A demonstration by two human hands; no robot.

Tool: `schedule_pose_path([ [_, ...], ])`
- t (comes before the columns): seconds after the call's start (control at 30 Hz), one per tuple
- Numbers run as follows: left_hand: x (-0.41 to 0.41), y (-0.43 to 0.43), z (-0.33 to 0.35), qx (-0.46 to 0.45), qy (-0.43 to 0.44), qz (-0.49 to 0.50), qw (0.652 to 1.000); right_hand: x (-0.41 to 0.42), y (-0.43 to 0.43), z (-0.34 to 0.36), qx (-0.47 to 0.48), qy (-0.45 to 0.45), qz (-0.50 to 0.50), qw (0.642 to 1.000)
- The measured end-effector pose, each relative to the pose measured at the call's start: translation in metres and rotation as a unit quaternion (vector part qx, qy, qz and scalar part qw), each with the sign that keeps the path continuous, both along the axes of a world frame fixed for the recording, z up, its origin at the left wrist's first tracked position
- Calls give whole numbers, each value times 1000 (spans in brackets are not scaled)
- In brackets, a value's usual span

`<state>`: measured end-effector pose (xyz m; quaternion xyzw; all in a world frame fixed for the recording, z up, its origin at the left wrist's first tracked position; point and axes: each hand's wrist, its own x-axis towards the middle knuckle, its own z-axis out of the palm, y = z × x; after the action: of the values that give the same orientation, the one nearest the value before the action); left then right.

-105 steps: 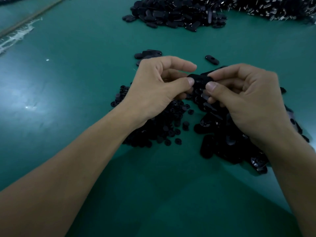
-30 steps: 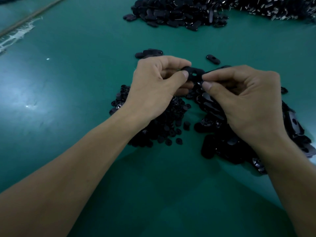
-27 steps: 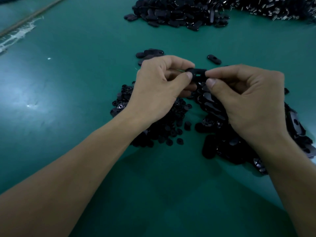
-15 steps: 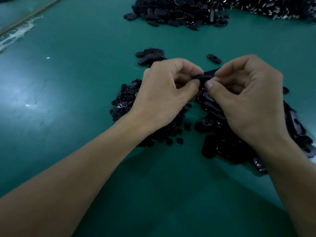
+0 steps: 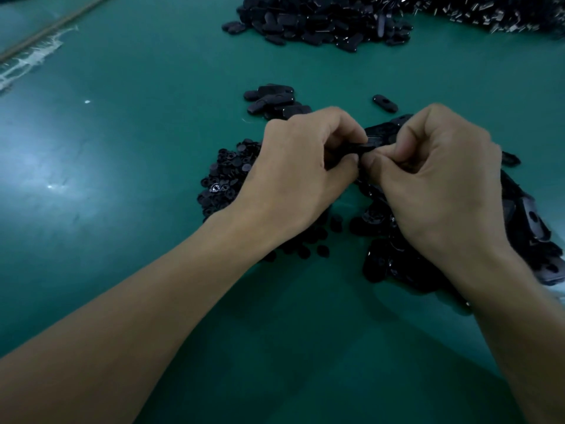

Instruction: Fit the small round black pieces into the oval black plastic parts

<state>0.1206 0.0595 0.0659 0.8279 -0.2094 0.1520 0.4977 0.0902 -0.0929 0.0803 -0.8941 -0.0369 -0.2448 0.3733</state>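
An oval (image 5: 380, 136) is pinched between both hands above the middle of the worktop (image 5: 128, 154), over the gap between two piles. The left hand (image 5: 298, 175) is curled, with thumb and fingers closed on the oval's left end. The right hand (image 5: 437, 185) is curled likewise, with thumb and forefinger closed on its right end. The two thumbs are brought almost together beneath it.

The oval's long axis is laid across, from hand to hand, with the right end a little nearer the far edge. It is shared evenly, so neither hand can be called the nearer. No round piece can be seen at the oval, and whether one is hidden under the fingers or already seated cannot be told.

The round pieces (image 5: 227, 175) are heaped just left of the left hand and partly under it. The loose ovals (image 5: 526, 228) are heaped under the right hand and to its right. A cluster (image 5: 275, 102) of ovals is seen just beyond the left hand, and a lone oval (image 5: 384, 103) beyond the gap between the hands. A far heap (image 5: 321, 19) is spread along the far edge, with glinting parts (image 5: 504, 10) toward the far right corner.

A press-fit is judged to be in hand, and a squeeze across the oval's flat faces would be called for next
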Motion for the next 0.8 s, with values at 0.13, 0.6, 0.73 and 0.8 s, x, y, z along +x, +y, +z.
schedule_pose_path([
  [0.13, -1, 1, 1, 38, -13, 9, 999, 1, -1, -1, 26, 21, 16, 999],
  [0.6, 4, 5, 0, -13, 55, -32, 998, 7, -11, -1, 25, 18, 78, 996],
  [0.73, 6, 6, 1, -72, 113, -68, 989, 13, -18, 0, 110, 57, 133, 983],
  [0.8, 7, 7, 3, -95, 135, -82, 983, 14, -21, 1, 137, 64, 142, 978],
])
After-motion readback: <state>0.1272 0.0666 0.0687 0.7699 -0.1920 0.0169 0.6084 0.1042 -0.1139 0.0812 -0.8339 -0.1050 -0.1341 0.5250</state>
